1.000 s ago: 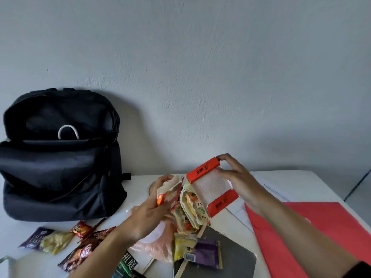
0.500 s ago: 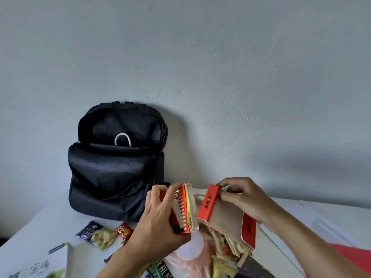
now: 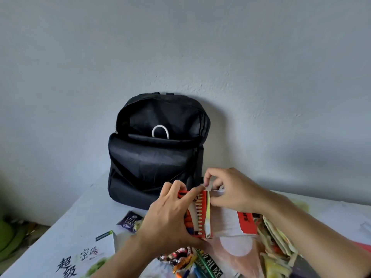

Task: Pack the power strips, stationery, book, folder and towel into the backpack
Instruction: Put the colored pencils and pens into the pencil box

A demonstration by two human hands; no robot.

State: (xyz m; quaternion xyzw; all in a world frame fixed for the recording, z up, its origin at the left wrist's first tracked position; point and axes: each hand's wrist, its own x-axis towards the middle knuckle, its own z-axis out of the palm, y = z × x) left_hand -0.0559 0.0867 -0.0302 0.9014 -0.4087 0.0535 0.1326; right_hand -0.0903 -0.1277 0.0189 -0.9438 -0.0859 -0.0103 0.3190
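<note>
- The left hand [image 3: 170, 215] grips a flat red-and-white pack of coloured pencils [image 3: 197, 213], thumb under its lower edge and fingers [image 3: 176, 187] curled over the top end, holding it upright above the table.
- The right hand [image 3: 232, 189] pinches a small white flap [image 3: 206, 185] at the top of the same pack between thumb and forefinger, its other fingers bent over a white-and-orange card sleeve [image 3: 239, 219] that lies just beside the pack on the right.
- Below the hands sits a pinkish clear plastic bag [image 3: 234, 247] with a white patch, and loose coloured pens [image 3: 202, 265] poke out at the bottom edge.
- To the right lies a heap of yellow and cream paper packets [image 3: 277, 245].
- A purple snack wrapper [image 3: 130, 220] rests on the white table [image 3: 84, 213], near the left wrist.
- A white book with black characters on its cover [image 3: 86, 257] lies at the lower left.
- The black fabric backpack [image 3: 156, 155] stands upright against the pale wall, behind the hands, its main compartment unzipped, with a white cable loop [image 3: 160, 130] showing inside.
</note>
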